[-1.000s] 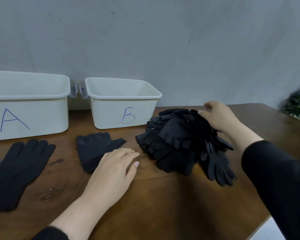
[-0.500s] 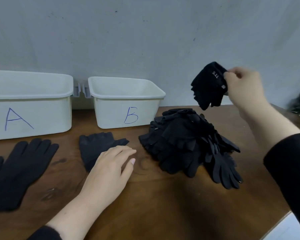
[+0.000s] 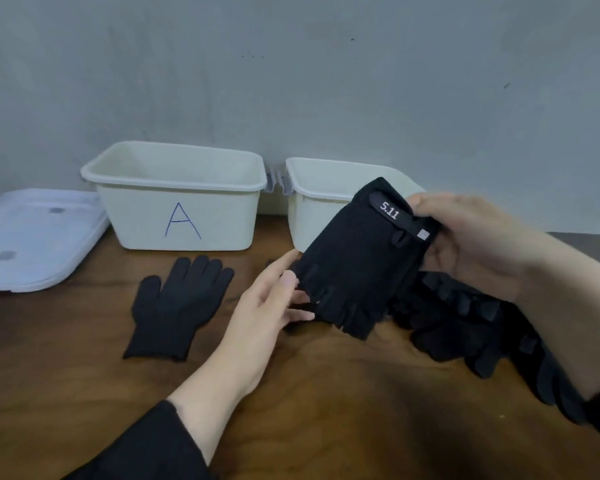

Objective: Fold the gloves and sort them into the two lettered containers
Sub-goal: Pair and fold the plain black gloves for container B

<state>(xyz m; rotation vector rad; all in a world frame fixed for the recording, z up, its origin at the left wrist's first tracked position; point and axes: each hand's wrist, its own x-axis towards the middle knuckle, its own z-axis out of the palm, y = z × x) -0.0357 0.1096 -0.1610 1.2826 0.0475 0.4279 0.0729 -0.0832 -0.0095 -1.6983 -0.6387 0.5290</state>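
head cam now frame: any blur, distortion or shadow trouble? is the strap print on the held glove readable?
Head view: right hand slightly motion-smeared, left hand sharper; strap print on the fingerless glove readable as "5.11"; wide-angle bend shows in the tub marked A; lighting soft, no glare; glove pile merges into one dark mass with little detail; deep shadow on the table at lower right.

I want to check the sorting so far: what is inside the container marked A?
Container A shows only bare inner walls near its rim. Its front wall hides the bottom, so gloves lying flat there cannot be ruled out.
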